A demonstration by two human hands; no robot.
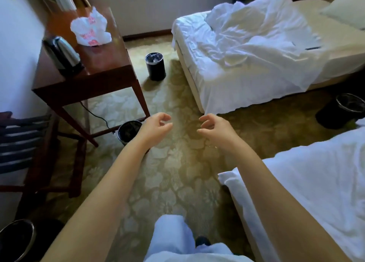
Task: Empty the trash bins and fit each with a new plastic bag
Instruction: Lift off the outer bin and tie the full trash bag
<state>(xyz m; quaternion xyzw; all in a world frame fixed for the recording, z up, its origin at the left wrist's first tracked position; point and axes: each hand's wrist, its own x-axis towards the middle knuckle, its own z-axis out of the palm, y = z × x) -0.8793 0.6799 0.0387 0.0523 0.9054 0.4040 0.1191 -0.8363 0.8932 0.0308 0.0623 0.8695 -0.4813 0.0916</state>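
left hand (158, 125), right hand (213, 127): empty, loosely curled | bin (122, 137) by counter (110, 64): likely light, stiff; grip rim | liner (130, 125): flimsy, slippery

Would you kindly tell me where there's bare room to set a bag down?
The carpet between the wooden table and the near bed is widest. The table's corner beside the kettle is free. A bin crowds its leg.
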